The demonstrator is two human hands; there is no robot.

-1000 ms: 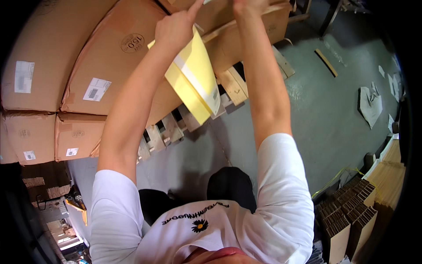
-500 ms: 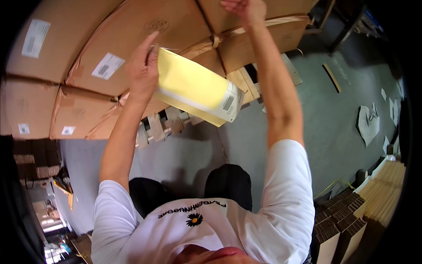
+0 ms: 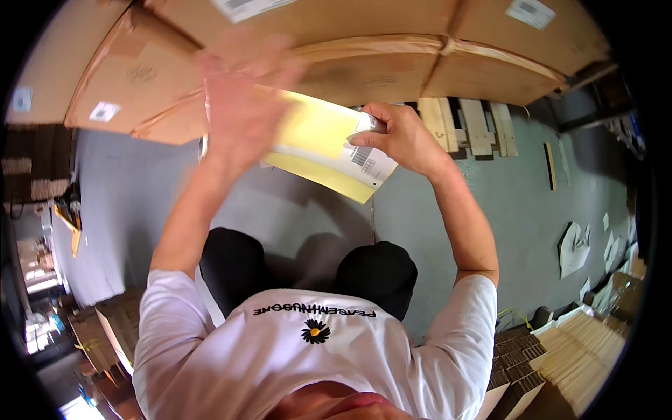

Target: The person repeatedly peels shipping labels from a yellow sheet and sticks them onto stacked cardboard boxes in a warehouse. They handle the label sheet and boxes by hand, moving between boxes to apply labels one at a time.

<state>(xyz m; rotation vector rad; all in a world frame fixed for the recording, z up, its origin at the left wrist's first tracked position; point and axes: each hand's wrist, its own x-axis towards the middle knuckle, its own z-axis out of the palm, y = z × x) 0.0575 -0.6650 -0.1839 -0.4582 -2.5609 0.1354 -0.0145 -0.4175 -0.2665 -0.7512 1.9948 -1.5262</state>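
Observation:
A yellow sheet (image 3: 318, 126) with white barcode labels (image 3: 367, 164) along its lower and right side hangs slanted between my hands, in front of stacked cartons. My right hand (image 3: 402, 136) is closed on its right end, thumb against the label and fingers behind. My left hand (image 3: 245, 98) is at the sheet's left end, its fingers smeared by motion. Whether it grips the sheet cannot be made out. Behind the hands, the nearest brown carton (image 3: 364, 78) has tape along its upper edge.
More cartons (image 3: 136, 84) with white labels line the far side. Wooden pallet slats (image 3: 476, 126) show below them at right. On the grey floor lie a thin strip (image 3: 550, 166) and a crumpled white sheet (image 3: 574, 248). Stacked flat cardboard (image 3: 514, 360) stands at lower right.
My right hand has come down from the cartons and taken hold of the sheet's right end. My left hand is now blurred over the left end. The view has shifted across the cartons.

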